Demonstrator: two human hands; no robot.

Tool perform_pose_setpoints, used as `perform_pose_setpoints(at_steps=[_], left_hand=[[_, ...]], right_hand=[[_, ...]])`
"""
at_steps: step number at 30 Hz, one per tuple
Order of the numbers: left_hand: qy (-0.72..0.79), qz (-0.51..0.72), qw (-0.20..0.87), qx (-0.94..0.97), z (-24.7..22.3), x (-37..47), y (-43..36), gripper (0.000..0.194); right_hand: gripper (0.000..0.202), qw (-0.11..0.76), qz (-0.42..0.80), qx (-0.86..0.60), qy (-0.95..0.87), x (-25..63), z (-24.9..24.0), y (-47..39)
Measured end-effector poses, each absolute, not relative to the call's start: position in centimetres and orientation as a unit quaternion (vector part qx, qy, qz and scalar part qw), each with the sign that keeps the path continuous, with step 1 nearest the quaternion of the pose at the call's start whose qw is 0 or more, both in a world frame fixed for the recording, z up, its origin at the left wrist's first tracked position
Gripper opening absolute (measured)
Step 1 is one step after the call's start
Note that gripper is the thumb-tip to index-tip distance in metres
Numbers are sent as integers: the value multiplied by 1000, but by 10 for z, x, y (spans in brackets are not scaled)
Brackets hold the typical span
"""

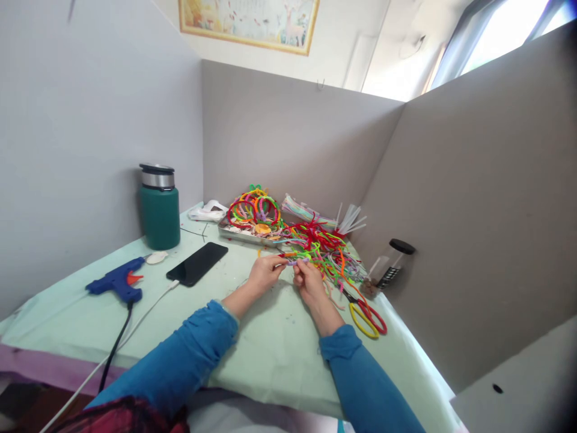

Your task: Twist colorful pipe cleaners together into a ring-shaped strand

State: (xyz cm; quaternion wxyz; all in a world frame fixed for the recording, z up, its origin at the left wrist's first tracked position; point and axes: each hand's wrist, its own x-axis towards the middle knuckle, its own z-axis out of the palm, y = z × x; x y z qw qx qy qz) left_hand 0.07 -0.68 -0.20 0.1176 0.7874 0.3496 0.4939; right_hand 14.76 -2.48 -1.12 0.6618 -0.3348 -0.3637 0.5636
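Fingers of my left hand [265, 273] and right hand [310, 282] pinch a purple fuzzy strip [297, 262], probably to steady it.

A green bottle [160, 218] stands near a black phone [197, 264], and a picture [250, 23] hangs above.
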Motion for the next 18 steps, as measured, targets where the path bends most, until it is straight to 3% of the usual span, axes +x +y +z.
perform_pose_setpoints(at_steps=[18], left_hand=[[372,456,113,800,0,0,-9,21]], right_hand=[[36,649,562,-348,-377,145,-9,-27]])
